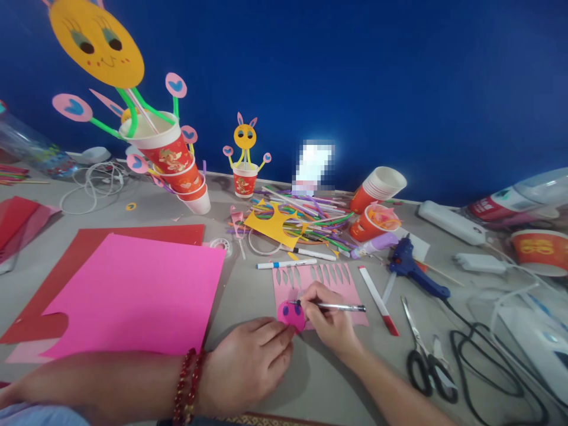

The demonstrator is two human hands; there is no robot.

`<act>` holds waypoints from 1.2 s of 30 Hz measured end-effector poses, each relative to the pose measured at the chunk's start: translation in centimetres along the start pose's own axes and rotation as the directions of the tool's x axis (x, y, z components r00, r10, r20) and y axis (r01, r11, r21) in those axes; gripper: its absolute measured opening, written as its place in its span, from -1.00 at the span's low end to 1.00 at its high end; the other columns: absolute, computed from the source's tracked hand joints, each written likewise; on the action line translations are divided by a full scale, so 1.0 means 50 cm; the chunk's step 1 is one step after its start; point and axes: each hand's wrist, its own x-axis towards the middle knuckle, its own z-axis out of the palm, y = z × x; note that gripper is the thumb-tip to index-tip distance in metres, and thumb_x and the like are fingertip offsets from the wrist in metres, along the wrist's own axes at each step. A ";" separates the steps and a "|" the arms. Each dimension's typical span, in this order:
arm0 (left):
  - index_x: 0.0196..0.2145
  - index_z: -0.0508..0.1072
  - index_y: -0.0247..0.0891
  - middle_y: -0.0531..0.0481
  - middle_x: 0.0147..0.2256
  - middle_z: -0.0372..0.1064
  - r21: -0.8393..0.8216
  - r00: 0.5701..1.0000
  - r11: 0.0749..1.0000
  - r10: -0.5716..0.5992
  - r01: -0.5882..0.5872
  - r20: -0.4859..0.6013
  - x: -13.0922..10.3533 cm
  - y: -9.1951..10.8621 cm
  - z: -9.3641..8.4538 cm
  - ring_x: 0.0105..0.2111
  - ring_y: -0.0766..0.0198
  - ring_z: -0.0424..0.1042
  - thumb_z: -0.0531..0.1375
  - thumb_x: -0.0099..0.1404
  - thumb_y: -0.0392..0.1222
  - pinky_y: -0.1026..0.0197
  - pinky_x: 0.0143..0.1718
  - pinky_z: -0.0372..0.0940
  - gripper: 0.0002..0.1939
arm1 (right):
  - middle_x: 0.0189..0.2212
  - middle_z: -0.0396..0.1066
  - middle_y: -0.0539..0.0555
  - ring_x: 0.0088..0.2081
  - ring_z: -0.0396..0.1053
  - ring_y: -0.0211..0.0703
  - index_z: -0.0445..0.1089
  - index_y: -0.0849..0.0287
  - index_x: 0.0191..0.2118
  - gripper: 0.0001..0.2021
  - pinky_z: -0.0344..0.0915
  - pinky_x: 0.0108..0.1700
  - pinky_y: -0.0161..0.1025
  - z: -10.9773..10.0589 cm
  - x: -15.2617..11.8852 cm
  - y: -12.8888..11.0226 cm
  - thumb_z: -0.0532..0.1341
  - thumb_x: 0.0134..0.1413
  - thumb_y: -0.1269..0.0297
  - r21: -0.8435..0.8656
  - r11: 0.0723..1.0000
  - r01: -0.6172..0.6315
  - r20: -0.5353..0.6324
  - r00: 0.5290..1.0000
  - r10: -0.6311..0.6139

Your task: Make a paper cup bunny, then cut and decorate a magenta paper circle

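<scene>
A small bright pink paper circle [293, 321] with two blue-purple oval spots lies at the near edge of a light pink cut-out sheet [355, 296]. The fingers of my left hand [248, 361] are close together and bent, their tips holding down the circle's lower left edge; the thumb is hidden. In a writing grip, my right hand [326, 316] is closed on a slim pen [344, 307]. Its tip is at the top of the circle, between the spots. Beyond the sheet lies a blue-ended marker [286, 264].
Large pink paper [146, 296] lies over red sheets at left. Scissors [423, 355], a blue glue gun [412, 266] and its cord are at right. Behind stand decorated cups [245, 179], a pile of coloured sticks [306, 207], yellow scrap paper [275, 223] and stacked paper cups [377, 189].
</scene>
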 end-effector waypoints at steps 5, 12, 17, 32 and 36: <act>-0.01 0.43 -0.38 -0.19 0.10 0.36 0.007 1.000 1.000 0.001 -0.001 0.003 -0.001 0.000 0.001 0.10 0.11 0.27 0.06 0.42 -0.15 0.10 0.10 0.20 -0.69 | -0.62 0.17 -0.09 -0.60 0.09 -0.32 0.21 0.13 -0.53 -0.84 0.00 -0.57 -0.36 0.000 -0.001 -0.001 0.07 0.03 0.45 -0.005 1.000 -0.009 0.038 0.999 0.009; -0.01 0.43 -0.39 -0.18 0.09 0.37 0.003 1.000 1.000 -0.007 0.007 0.002 0.000 0.001 -0.001 0.10 0.13 0.26 0.08 0.41 -0.13 0.10 0.11 0.20 -0.68 | -0.61 0.19 -0.08 -0.58 0.09 -0.31 0.21 0.13 -0.52 -0.83 -0.01 -0.56 -0.36 -0.002 -0.001 -0.003 0.07 0.05 0.45 -0.047 0.999 0.013 0.058 0.998 -0.010; -0.01 0.43 -0.39 -0.19 0.09 0.37 0.000 1.000 1.000 -0.006 0.006 -0.005 -0.001 0.001 0.002 0.10 0.12 0.27 0.08 0.41 -0.13 0.09 0.11 0.21 -0.68 | -0.61 0.21 -0.07 -0.59 0.10 -0.30 0.22 0.13 -0.52 -0.83 0.00 -0.55 -0.36 -0.002 -0.001 -0.004 0.07 0.06 0.44 -0.072 0.997 0.020 0.059 0.998 -0.016; -0.01 0.41 -0.40 -0.17 0.10 0.35 0.013 1.000 1.000 -0.005 0.005 -0.002 -0.001 0.000 0.003 0.10 0.12 0.27 0.00 0.46 -0.14 0.11 0.13 0.18 -0.67 | -0.61 0.17 -0.09 -0.59 0.08 -0.30 0.20 0.12 -0.51 -0.84 -0.01 -0.56 -0.36 0.000 -0.001 -0.002 0.08 0.07 0.42 -0.051 0.999 -0.016 0.026 1.000 0.017; -0.02 0.41 -0.39 -0.16 0.11 0.34 0.011 1.000 1.000 -0.013 0.013 -0.005 0.000 0.000 0.003 0.09 0.13 0.28 -0.02 0.47 -0.13 0.12 0.12 0.19 -0.67 | -0.61 0.15 -0.10 -0.58 0.08 -0.31 0.20 0.13 -0.51 -0.83 -0.01 -0.55 -0.35 -0.001 0.000 0.000 0.06 0.09 0.42 -0.052 0.999 -0.015 0.029 0.999 0.016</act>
